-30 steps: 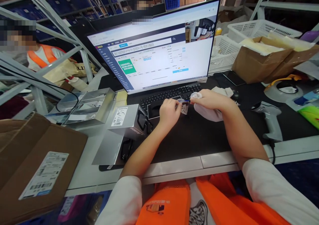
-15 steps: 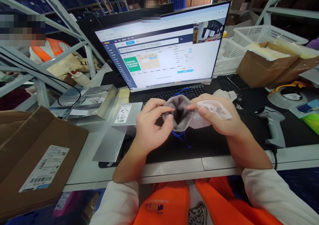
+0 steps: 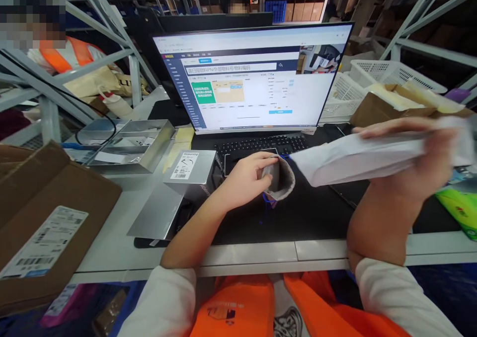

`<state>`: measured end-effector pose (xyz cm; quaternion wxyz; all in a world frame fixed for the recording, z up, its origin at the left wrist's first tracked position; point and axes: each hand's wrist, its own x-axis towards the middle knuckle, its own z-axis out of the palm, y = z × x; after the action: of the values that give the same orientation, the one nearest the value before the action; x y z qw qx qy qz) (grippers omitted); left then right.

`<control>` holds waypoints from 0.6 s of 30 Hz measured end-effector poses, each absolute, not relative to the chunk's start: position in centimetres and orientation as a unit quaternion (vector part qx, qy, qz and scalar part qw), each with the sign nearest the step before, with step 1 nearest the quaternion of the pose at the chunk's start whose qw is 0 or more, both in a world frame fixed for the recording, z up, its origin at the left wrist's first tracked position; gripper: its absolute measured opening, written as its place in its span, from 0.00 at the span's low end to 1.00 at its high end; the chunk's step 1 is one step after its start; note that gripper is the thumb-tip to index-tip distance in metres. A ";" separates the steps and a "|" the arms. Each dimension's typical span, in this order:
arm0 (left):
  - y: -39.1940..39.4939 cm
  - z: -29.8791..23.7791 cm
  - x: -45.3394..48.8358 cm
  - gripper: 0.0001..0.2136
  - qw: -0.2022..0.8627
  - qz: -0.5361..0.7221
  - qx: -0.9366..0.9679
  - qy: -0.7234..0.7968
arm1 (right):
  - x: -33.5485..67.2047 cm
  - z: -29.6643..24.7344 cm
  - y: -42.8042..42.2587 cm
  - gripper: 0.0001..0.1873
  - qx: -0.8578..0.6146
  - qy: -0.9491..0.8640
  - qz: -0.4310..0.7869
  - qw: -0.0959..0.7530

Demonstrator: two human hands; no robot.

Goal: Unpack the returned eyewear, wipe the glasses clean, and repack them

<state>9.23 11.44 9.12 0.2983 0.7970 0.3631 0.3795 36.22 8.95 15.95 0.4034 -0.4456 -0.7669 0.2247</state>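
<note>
In my left hand (image 3: 244, 182) is a soft grey pouch (image 3: 286, 180), pinched at its near rim. The pouch's mouth gapes toward me, and a blue cord shows just below it. Off to the right, my right hand (image 3: 417, 173) grips a flat white sleeve (image 3: 346, 160), smeared by motion. It cannot be made out whether anything is inside the sleeve. Left of the pouch, a silver box (image 3: 203, 175) with a white label stands on the black desk mat (image 3: 238, 227). Behind the pouch is the black keyboard (image 3: 261, 144).
A lit monitor (image 3: 246, 93) stands at the back. An open cardboard box (image 3: 93, 198) is on the left, near an open silver box (image 3: 156, 153) with small parts. White baskets (image 3: 395, 73) and another carton (image 3: 376, 108) are at the right. A person in an orange vest (image 3: 82, 51) is beyond the frame.
My right hand has moved away to the right, carrying the white sleeve off the grey pouch. My left hand keeps hold of the pouch, near the same place.
</note>
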 end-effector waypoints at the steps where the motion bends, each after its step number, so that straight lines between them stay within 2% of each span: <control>1: 11.4 9.1 9.5 0.21 0.309 0.376 0.796 0.361 | 35.7 16.0 9.1 0.24 -0.446 -0.765 0.212 0.414; 5: 11.1 8.8 10.4 0.22 0.399 0.376 0.766 0.337 | 31.9 14.8 10.0 0.25 -0.449 -0.746 0.137 0.472; 9: 11.2 8.8 10.4 0.25 0.503 0.405 0.698 0.310 | 29.1 12.6 10.4 0.40 -0.425 -0.622 0.044 0.656; 11: 11.4 8.9 10.0 0.26 0.536 0.423 0.661 0.311 | 29.3 11.9 10.5 0.41 -0.372 -0.583 0.023 0.722; 14: 11.6 9.3 9.6 0.29 0.531 0.429 0.650 0.334 | 30.8 11.6 10.4 0.32 -0.254 -0.640 0.043 0.723; 18: 11.5 9.5 9.7 0.26 0.447 0.459 0.688 0.341 | 32.4 12.0 9.6 0.22 -0.192 -0.742 0.093 0.636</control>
<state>9.67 11.50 9.46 0.4474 0.6876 0.3408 0.4592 32.39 9.60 11.99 0.6359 -0.1919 -0.7417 0.0934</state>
